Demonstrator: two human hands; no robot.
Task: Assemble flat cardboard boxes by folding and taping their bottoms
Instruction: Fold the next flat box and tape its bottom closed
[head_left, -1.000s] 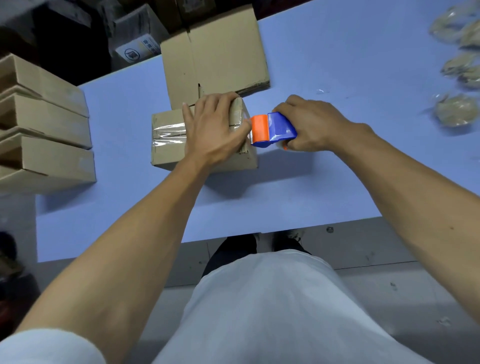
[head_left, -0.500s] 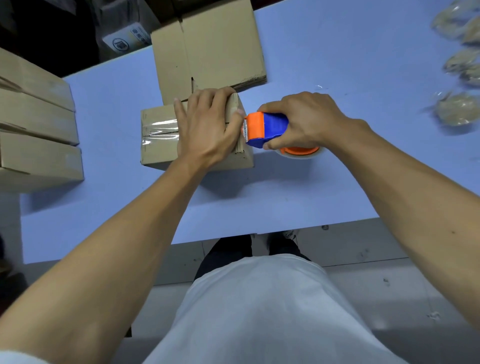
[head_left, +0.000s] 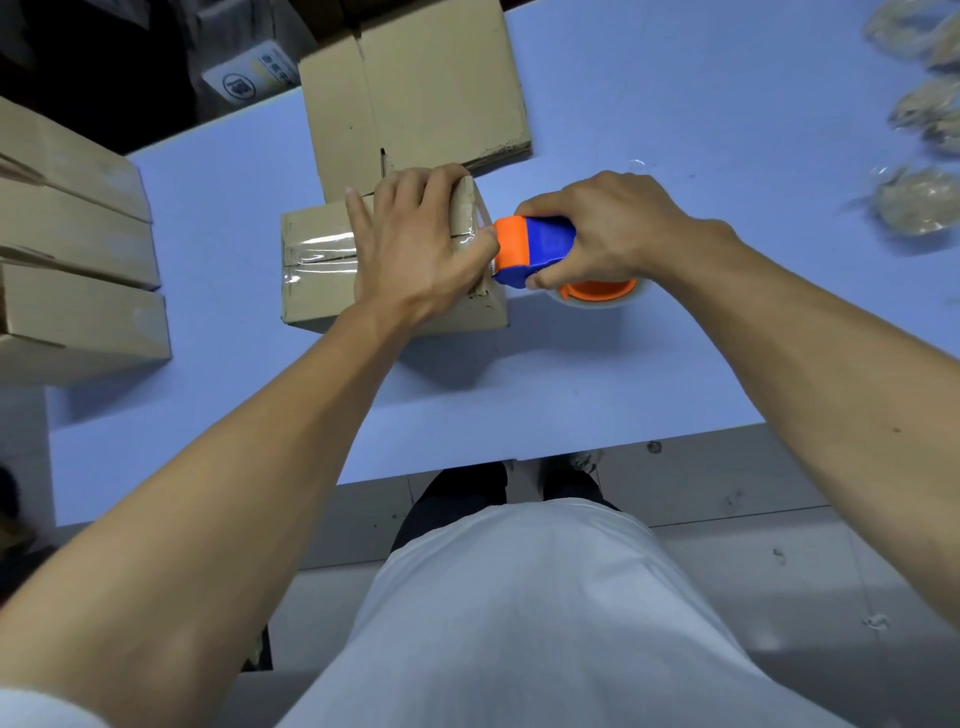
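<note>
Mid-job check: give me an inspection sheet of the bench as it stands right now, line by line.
Surface: blue table, bare patch at the near edge.
Job's things: small box with clear tape along its top seam; tape dispenser, blue and orange, nose at the box's right edge; flat cardboard stack behind the box.
Clutter: clear wrapped bundles at far right.
Hands: left hand lies flat on the box top; right hand grips the dispenser.
Cables: nothing seen.
Surroundings: finished boxes in a row at left; dark storage area with a labelled carton beyond the table; grey floor below.
</note>
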